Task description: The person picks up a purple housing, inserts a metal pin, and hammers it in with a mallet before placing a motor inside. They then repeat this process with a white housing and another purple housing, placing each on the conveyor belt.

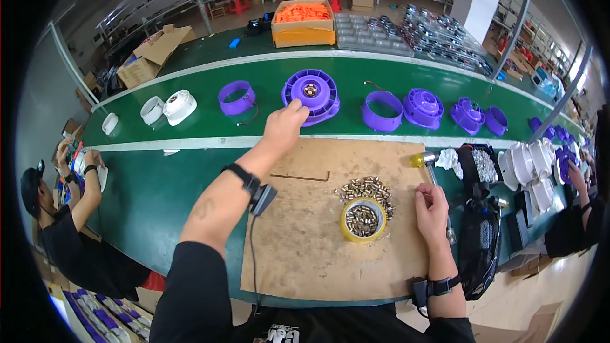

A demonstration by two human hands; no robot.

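My left hand (287, 126) is stretched forward, its fingers closed at the near-left rim of a purple round slotted housing (322, 94) with a metallic piece at its centre. The housing rests on the green belt (210, 128). Over the right side of a brown board (298, 241), my right hand (432, 209) is loosely curled; whether anything is inside it is hidden. Between my arms, small brass-coloured metal fittings (380, 192) lie in a heap. More of them fill a yellow tape roll (346, 228). An L-shaped hex key (305, 178) lies near the board's far edge.
Purple rings (382, 113), other purple housings (423, 109) and white housings (180, 108) stand along the belt. A yellow-handled screwdriver (419, 160), a black bag (478, 248) and stacked white parts (527, 165) are at right. A co-worker (70, 216) works at left; another person's arm (581, 194) shows at right.
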